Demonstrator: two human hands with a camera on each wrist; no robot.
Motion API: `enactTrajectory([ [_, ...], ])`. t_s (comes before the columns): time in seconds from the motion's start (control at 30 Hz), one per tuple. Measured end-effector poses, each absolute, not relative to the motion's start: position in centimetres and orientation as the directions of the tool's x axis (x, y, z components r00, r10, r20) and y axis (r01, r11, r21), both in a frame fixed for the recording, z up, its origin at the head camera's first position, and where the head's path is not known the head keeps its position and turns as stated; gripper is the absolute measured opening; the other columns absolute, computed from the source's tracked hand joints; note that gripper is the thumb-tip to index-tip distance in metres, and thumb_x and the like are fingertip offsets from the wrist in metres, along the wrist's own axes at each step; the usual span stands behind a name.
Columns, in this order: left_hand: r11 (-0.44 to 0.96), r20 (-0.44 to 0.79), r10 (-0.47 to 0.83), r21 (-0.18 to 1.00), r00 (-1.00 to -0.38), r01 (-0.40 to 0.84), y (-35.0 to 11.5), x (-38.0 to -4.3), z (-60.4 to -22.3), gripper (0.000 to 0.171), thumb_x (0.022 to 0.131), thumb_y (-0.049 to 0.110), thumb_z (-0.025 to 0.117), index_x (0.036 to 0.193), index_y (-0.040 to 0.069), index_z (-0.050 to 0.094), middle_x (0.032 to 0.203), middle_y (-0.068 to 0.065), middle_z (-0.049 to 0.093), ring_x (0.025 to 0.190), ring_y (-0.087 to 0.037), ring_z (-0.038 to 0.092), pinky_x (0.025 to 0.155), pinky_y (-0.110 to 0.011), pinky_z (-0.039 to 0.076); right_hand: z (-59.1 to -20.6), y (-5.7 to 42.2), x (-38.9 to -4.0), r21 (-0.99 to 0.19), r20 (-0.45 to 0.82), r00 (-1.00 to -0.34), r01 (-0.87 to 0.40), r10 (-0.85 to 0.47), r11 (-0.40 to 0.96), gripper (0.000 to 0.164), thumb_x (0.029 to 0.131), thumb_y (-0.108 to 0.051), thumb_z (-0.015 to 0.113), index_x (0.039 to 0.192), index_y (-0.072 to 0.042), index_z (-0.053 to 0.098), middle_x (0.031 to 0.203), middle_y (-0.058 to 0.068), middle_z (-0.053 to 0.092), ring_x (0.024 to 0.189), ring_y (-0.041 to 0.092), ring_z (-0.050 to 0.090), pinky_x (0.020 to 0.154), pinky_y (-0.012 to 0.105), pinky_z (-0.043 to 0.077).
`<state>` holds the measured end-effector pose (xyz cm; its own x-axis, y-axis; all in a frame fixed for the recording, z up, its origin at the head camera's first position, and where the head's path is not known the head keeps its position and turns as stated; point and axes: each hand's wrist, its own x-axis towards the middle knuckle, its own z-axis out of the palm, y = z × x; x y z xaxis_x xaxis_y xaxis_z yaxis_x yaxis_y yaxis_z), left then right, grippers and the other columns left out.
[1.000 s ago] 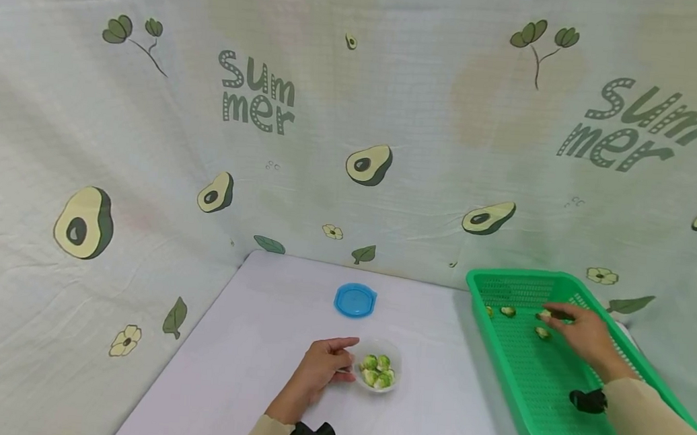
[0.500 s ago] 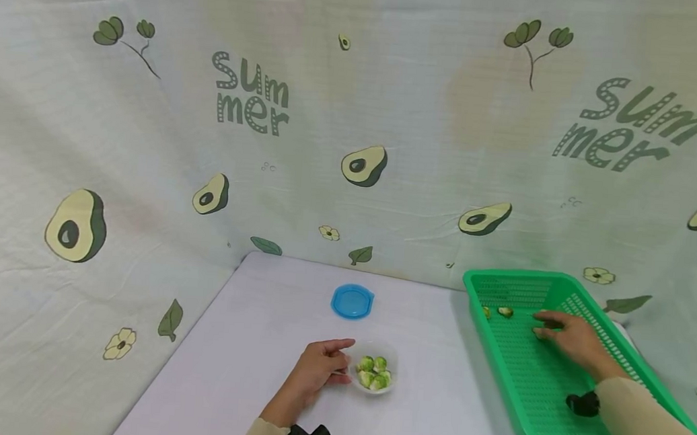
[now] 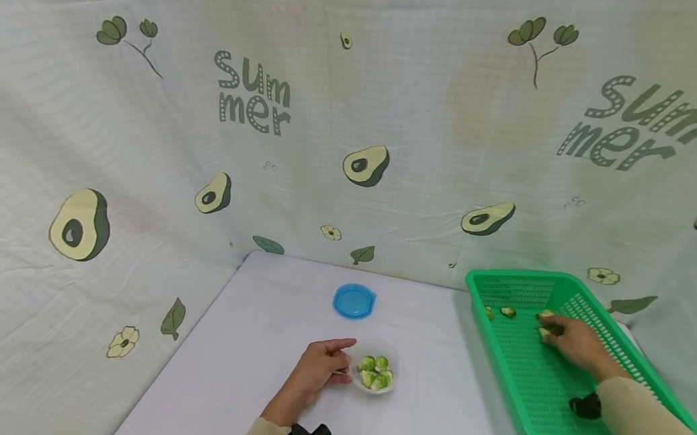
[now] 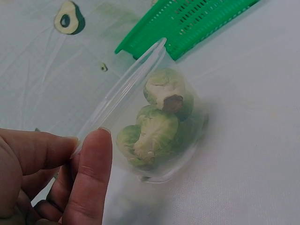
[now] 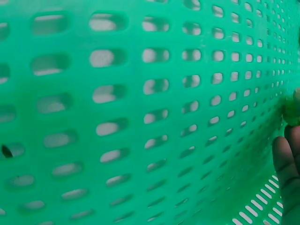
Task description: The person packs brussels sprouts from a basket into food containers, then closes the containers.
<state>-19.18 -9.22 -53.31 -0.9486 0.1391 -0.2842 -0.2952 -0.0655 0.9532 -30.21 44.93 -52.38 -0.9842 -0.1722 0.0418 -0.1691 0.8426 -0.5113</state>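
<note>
My left hand (image 3: 322, 371) pinches the rim of a small clear plastic bowl (image 3: 395, 364) between thumb and fingers. Several green Brussels sprouts (image 3: 375, 373) lie in that bowl; the left wrist view shows them (image 4: 157, 122) through its wall. Inside the green basket, my right hand (image 3: 582, 343) has its thumb and fingertips around a Brussels sprout (image 3: 543, 332). Another sprout (image 3: 546, 313) sits just beyond those fingers. At the right edge of the right wrist view, the fingers (image 5: 284, 157) appear beside a green sprout (image 5: 291, 112), mostly cut off.
The green perforated basket (image 3: 499, 363) stands on the right of the white table. Two more sprouts lie near its far left corner, one of them a halved-looking sprout (image 3: 508, 312). A blue lid (image 3: 354, 301) rests behind the bowl. A printed cloth (image 3: 301, 194) hangs behind.
My right hand's fingertips, spread above the sprouts earlier, have lowered and come around the nearer sprout. My left hand stays at the bowl's rim, and the bowl has not moved.
</note>
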Motion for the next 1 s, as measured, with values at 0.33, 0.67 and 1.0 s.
enactTrajectory([
  [0.33, -0.070, -0.285, 0.147, 0.952, -0.947, -0.297, -9.2, -19.2, -53.3, 0.048, 0.097, 0.000, 0.067, 0.145, -0.001, 0.062, 0.087, -0.003, 0.060, 0.079, -0.015, 0.062, 0.069, -0.029, 0.066, -52.2, 44.0, -30.3, -0.486, 0.067, -0.972, -0.229, -0.225, 0.843, 0.029, 0.091, 0.003, 0.068, 0.119, 0.009, 0.071, 0.118, 0.034, 0.068, 0.105, 0.052, 0.065, 0.083, 0.064, 0.057],
  [0.67, -0.068, -0.286, 0.140, 0.952, -0.948, -0.297, -9.3, -19.2, -53.6, 0.047, 0.098, 0.000, 0.067, 0.144, -0.001, 0.062, 0.089, -0.003, 0.060, 0.078, -0.015, 0.062, 0.070, -0.030, 0.066, -52.4, 43.6, -30.2, -0.484, 0.052, -0.973, -0.220, -0.224, 0.847, 0.029, 0.090, -0.002, 0.074, 0.116, 0.012, 0.071, 0.114, 0.034, 0.069, 0.102, 0.050, 0.066, 0.082, 0.063, 0.057],
  [1.0, -0.073, -0.275, 0.140, 0.955, -0.951, -0.286, -9.4, -19.1, -53.6, 0.047, 0.097, -0.001, 0.067, 0.144, -0.002, 0.062, 0.087, -0.003, 0.061, 0.078, -0.015, 0.063, 0.070, -0.030, 0.066, -52.1, 42.4, -30.2, -0.531, 0.044, -0.971, -0.222, -0.235, 0.818, 0.021, 0.093, -0.003, 0.072, 0.114, 0.001, 0.077, 0.116, 0.030, 0.069, 0.100, 0.044, 0.068, 0.074, 0.049, 0.060],
])
